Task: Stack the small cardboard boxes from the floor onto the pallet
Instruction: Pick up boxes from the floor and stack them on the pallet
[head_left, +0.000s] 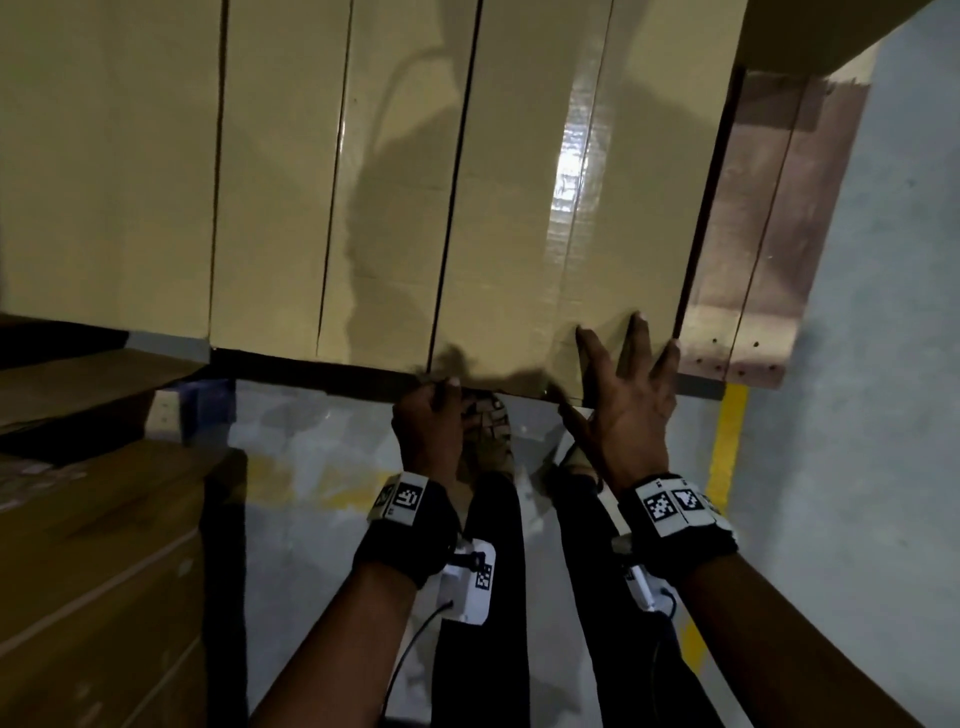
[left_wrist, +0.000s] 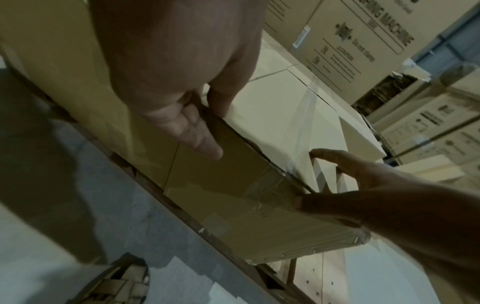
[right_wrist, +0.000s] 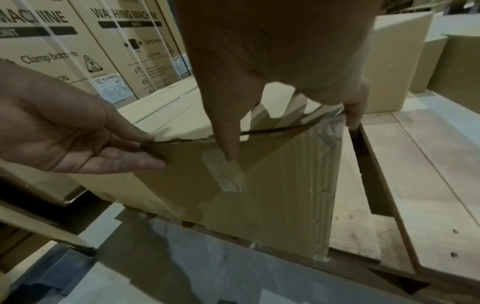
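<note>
A small cardboard box (head_left: 566, 234) with clear tape along its top stands at the right end of a row of boxes on the wooden pallet (head_left: 748, 260). My left hand (head_left: 441, 387) grips its near left corner, thumb on the top edge and fingers on the front face (right_wrist: 155, 149). My right hand (head_left: 618, 374) lies open on the box's near right end. Its fingers are spread over the top and its thumb (right_wrist: 230, 152) points down onto the tape on the front face. The left wrist view shows the same box (left_wrist: 272, 123) and both hands at its edge.
Several similar boxes (head_left: 270, 182) fill the pallet to the left. Bare pallet boards (right_wrist: 415, 174) lie to the right of the held box. Big washing machine cartons (right_wrist: 52, 41) stand behind. A large carton (head_left: 93, 545) is at my left and my sandalled foot (head_left: 488, 436) is on the floor below.
</note>
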